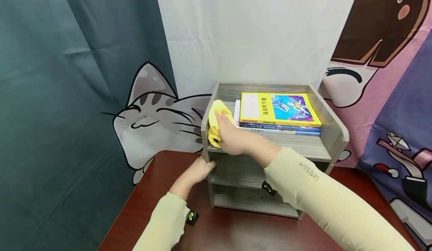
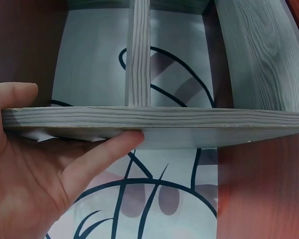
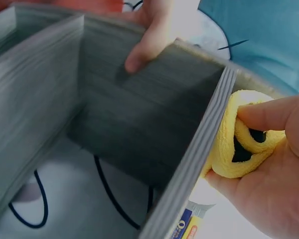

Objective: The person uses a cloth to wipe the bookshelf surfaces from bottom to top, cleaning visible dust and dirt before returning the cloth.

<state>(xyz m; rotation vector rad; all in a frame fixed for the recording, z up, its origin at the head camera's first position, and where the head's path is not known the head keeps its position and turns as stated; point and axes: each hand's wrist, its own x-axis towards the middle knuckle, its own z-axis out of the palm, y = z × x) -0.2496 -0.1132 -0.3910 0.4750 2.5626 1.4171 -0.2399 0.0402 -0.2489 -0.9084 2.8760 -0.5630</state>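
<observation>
A small grey wood-grain shelf [image 1: 256,202] stands on the table. My right hand [image 1: 232,134] holds a bunched yellow cloth [image 1: 215,121] against the inner side of its left panel, on the top tier. In the right wrist view, thumb and fingers pinch the folded cloth [image 3: 226,144] beside the top board's edge. Lower down, my left hand [image 1: 200,168] grips the left side panel. The left wrist view shows the thumb on the inner face of that panel [image 2: 199,118] and the fingers along the outside.
A yellow-covered book [image 1: 280,109] tops a stack of thinner books [image 1: 280,129] on the upper tier. The reddish-brown table [image 1: 148,202] extends around the shelf. Behind it hang a white curtain [image 1: 263,29] and printed cartoon cloth [image 1: 152,123].
</observation>
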